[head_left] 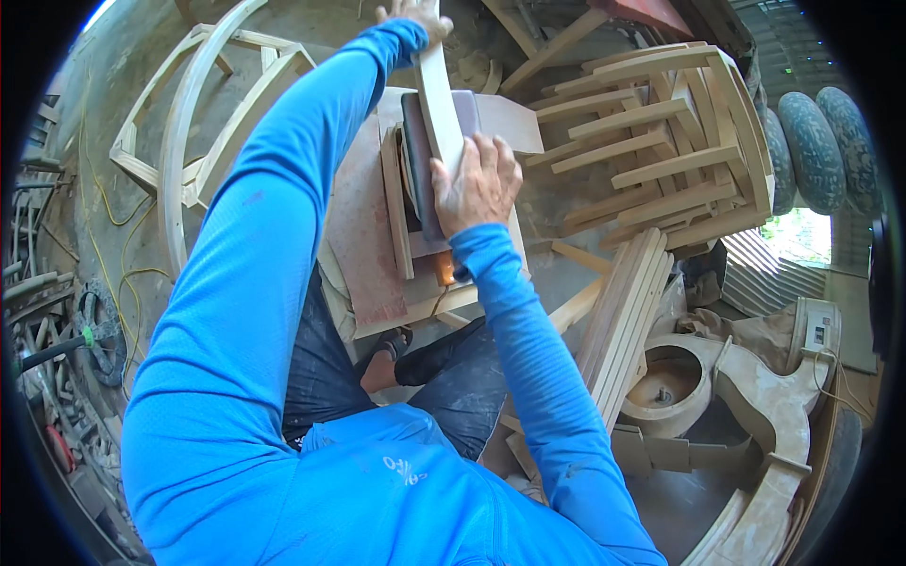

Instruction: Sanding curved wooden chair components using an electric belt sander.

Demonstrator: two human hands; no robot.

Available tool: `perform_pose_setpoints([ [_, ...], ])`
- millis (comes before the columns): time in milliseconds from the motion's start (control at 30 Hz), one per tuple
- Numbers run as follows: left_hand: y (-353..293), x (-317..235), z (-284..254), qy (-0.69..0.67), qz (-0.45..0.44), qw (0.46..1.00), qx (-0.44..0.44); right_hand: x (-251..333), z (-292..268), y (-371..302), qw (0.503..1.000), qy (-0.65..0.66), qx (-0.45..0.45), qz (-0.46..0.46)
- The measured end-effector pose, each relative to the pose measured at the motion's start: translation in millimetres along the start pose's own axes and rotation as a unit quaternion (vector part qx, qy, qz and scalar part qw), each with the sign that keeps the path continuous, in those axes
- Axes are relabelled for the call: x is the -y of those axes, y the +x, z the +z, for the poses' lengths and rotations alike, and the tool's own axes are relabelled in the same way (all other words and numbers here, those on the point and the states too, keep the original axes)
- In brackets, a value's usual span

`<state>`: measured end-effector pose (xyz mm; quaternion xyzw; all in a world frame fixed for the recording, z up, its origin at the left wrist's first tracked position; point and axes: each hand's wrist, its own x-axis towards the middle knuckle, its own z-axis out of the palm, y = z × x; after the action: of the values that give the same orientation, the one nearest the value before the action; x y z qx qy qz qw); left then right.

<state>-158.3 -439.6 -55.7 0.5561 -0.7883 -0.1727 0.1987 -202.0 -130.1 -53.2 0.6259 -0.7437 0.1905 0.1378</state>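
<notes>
A pale, slightly curved wooden strip [436, 94] lies lengthwise over the grey-brown belt [468, 111] of what looks like an upturned belt sander. Its far end is in my left hand [415, 19], which is partly cut off by the upper edge of the picture. Closed over the strip's near end, my right hand [479, 184] presses close to the belt, with the thumb along one side. Below that hand an orange handle [444, 268] sticks out of the machine. Boards of a wooden stand [363, 255] surround the sander between my legs.
Curved wooden frames [175, 141] stand at the far left. A stack of slatted wooden frames [661, 141] rises at the right, with long strips [623, 321] leaning nearer. A dusty blower-like housing [665, 382] sits lower right. A yellow cord [118, 274] trails on the left floor.
</notes>
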Motion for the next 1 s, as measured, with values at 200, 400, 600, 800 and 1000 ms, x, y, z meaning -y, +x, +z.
perform_pose_setpoints([
  [200,-76,-27,8,0.038,0.055,0.998,0.002,7,-14,-54,0.999,0.002,0.018,0.049],
  [400,-198,35,-2,-0.191,0.088,0.933,-0.291,15,17,3,0.994,-0.013,0.019,0.108],
  [600,-303,131,-19,-0.179,-0.027,0.937,-0.298,26,37,78,0.997,-0.013,0.0,0.073],
  [800,-324,111,-48,-0.182,0.006,0.937,-0.299,12,40,91,0.996,-0.077,0.013,0.053],
  [1000,-280,55,-48,-0.132,0.094,0.953,-0.256,-10,9,0,0.996,-0.08,0.006,-0.025],
])
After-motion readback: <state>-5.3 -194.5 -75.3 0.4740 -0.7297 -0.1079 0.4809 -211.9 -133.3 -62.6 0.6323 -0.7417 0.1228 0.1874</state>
